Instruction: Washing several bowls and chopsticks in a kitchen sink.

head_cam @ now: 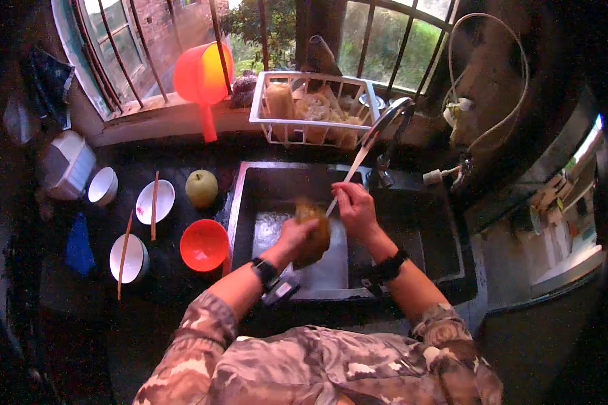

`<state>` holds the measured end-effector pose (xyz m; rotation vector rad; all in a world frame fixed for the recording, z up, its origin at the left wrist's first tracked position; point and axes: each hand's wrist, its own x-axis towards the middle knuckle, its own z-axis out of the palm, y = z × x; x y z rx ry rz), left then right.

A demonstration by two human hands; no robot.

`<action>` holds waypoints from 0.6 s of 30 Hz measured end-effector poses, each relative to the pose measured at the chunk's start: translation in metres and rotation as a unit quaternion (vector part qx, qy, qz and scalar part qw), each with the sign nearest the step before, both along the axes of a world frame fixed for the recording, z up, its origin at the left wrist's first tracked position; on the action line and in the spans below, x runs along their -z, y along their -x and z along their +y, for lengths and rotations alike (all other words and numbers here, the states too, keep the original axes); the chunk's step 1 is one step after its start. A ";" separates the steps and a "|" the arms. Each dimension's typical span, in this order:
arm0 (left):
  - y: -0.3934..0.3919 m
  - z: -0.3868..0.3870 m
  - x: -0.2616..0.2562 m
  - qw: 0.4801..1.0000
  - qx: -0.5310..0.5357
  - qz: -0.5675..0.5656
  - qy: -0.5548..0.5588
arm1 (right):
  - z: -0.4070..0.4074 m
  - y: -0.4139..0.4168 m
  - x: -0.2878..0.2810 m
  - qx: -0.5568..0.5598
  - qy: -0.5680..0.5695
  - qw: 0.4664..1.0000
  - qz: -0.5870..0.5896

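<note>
Over the stainless steel sink (236, 212), my left hand (294, 240) grips a brown, blurred object, perhaps a loofah sponge (316, 243). From the curved faucet (392, 109) a pale stream, apparently running water (357, 162), slants down to that object. My right hand (357, 210) is raised beside the stream, its fingers curled close to it. Whether anything lies between those fingers cannot be made out. Both wrists carry dark bands, and a small device hangs under the left one.
Left on the dark counter are a green-yellow pear or apple (201, 189), a red bowl (204, 245), white bowls (155, 202) with chopsticks (125, 253), and a blue cloth (79, 245). A white basket (314, 121) of loofahs and an orange-red dipper (202, 76) are by the barred window.
</note>
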<state>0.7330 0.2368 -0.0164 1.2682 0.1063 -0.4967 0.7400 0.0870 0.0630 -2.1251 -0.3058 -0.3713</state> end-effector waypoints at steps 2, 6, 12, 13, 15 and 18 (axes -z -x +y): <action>-0.010 -0.023 -0.017 0.999 0.041 0.008 0.012 | -0.021 -0.009 0.038 0.023 0.023 0.998 0.059; -0.024 -0.042 -0.022 1.000 0.012 0.009 0.004 | -0.022 -0.018 0.071 -0.109 0.018 0.987 0.114; -0.008 -0.015 -0.041 0.985 0.144 -0.092 0.023 | -0.035 -0.037 0.055 -0.123 -0.414 0.790 0.435; -0.007 -0.018 -0.026 0.986 0.124 -0.074 0.086 | -0.054 -0.048 0.093 -0.179 -0.442 0.760 0.441; -0.008 -0.025 -0.031 0.986 0.102 -0.041 0.128 | -0.087 -0.045 0.138 -0.132 -0.533 0.712 0.437; -0.008 -0.036 -0.031 0.990 -0.021 -0.067 0.119 | -0.047 -0.002 0.119 -0.049 -0.560 0.758 0.332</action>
